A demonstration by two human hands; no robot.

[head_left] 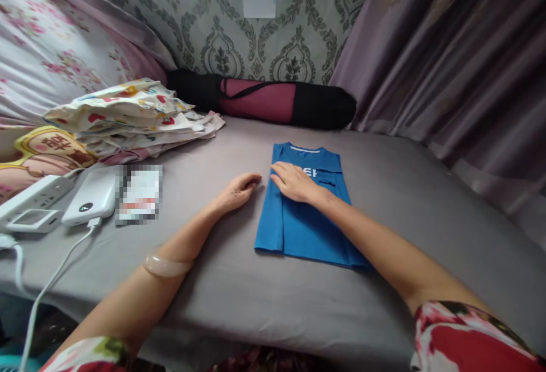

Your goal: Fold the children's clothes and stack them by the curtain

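Observation:
A blue T-shirt (315, 221) lies on the bed, its sides folded inward into a narrow rectangle. Its collar, with a white strip inside, points away from me, and white lettering shows partly on the chest. My right hand (294, 181) rests flat on the upper left of the shirt, fingers stretched out, covering some of the letters. Just left of the shirt, my left hand (241, 190) rests on the sheet with loosely bent fingers and a small gap at the thumb. It holds nothing and is apart from the cloth.
A grey sheet (405, 190) covers the bed. Patterned folded cloths (128, 110) are piled at the left, near a power strip (34, 198), a white power bank (91, 195) with a cable and a blurred-out item (140, 194). A black and maroon long bag (260, 99) lies along the wall.

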